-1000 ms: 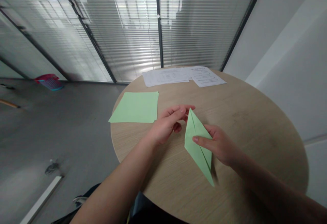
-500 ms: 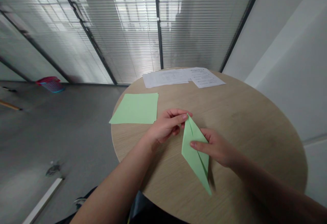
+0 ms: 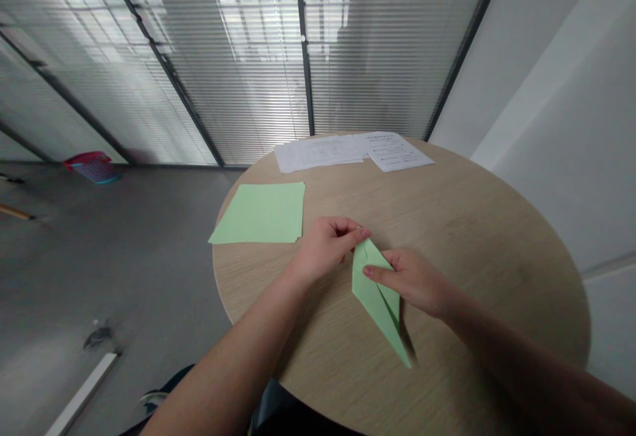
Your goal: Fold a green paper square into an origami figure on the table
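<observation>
Between my hands is a folded sheet of green paper (image 3: 373,303), a long kite-like shape held just above the table with its narrow point toward me. My left hand (image 3: 330,244) pinches the far tip, thumb on top and fingertips curled behind it. On the right side, my right hand (image 3: 415,281) grips the wider middle, its thumb flat on the front and the other fingers partly hidden behind. A crease or slit runs down the paper's front.
A stack of green paper sheets (image 3: 261,212) lies at the left of the round wooden table (image 3: 497,244). Printed white sheets (image 3: 318,153) lie along the far edge. On the floor at left stand a pink and blue basket (image 3: 94,165) and a white bar (image 3: 82,396).
My left hand's thumb has come over the far tip, which is now covered and looks bent. My right hand has shifted slightly up and left on the paper.
</observation>
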### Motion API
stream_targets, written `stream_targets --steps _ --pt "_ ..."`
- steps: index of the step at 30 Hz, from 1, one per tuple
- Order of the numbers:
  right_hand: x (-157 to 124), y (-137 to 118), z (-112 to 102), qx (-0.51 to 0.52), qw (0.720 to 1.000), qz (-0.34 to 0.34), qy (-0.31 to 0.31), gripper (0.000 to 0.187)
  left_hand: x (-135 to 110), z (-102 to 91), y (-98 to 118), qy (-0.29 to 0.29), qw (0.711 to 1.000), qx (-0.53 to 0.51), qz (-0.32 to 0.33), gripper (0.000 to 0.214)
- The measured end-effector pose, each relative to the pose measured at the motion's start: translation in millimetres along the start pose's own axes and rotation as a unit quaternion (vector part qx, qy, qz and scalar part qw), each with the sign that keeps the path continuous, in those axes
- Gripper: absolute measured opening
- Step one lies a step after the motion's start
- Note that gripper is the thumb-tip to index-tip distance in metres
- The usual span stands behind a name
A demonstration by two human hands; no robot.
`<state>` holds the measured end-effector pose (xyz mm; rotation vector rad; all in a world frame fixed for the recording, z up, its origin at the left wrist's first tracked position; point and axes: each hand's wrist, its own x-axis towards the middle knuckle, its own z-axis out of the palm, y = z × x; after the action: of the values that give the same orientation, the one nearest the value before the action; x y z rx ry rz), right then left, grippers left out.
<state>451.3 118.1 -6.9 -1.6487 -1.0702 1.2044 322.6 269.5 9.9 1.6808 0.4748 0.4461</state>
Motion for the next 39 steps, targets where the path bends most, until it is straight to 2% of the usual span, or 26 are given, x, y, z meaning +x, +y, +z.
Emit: stream_targets --steps 3,7,10,14,17,20,22,24,27,29,31,34,36,38,39 --pt "2 0 -1 0.008 1.000 0.007 0.001 0.032 1 0.6 -1 0.033 0.999 0.011 0.003 0.032" --pt "6 1 -4 0.009 0.999 0.004 0.037 0.027 2 -0.4 -1 0.093 0.995 -0.020 0.020 0.031" --pt "7 2 -7 0.007 0.999 0.011 0.046 0.026 2 -2.0 0 0.094 0.995 -0.040 0.018 0.033" --pt "8 3 -10 0.024 0.999 0.014 0.033 0.026 1 -2.2 -1 0.080 0.996 0.008 0.028 0.033" --pt "9 3 -10 0.044 0.999 0.012 0.025 0.024 1 -1.2 -3 0.115 0.992 0.010 0.044 0.034" --pt "9 1 -13 0.069 0.996 0.041 0.035 0.025 4 -3.1 -6 0.160 0.986 0.000 0.041 0.037" --pt "10 1 -17 0.071 0.995 0.061 0.042 0.026 5 -6.6 -7 0.162 0.986 0.045 0.025 0.037" --pt "10 3 -25 0.050 0.996 0.068 0.021 0.027 3 -10.2 -5 0.160 0.977 0.142 0.021 0.033" --pt "10 9 -41 -0.006 0.998 0.054 -0.016 0.030 -3 -10.7 2 0.171 0.928 0.315 0.100 0.025" --pt "10 12 -50 -0.073 0.997 0.021 -0.015 0.030 -9 -5.9 8 0.134 0.888 0.402 0.179 0.031" --pt "10 12 -56 -0.149 0.989 -0.004 -0.022 0.031 -14 1.9 13 0.054 0.858 0.463 0.218 0.030" --pt "10 9 -59 -0.221 0.972 -0.005 -0.074 0.027 -19 13.3 14 -0.064 0.843 0.506 0.172 0.022" --pt "8 6 -56 -0.262 0.962 -0.027 -0.079 0.020 -21 17.1 11 -0.100 0.845 0.511 0.122 0.018" --pt "4 6 -51 -0.326 0.941 -0.084 -0.015 0.012 -22 17.8 6 -0.102 0.844 0.518 0.096 0.018" --pt "1 7 -49 -0.363 0.924 -0.116 0.029 0.016 -22 17.5 3 -0.095 0.841 0.525 0.095 0.018"
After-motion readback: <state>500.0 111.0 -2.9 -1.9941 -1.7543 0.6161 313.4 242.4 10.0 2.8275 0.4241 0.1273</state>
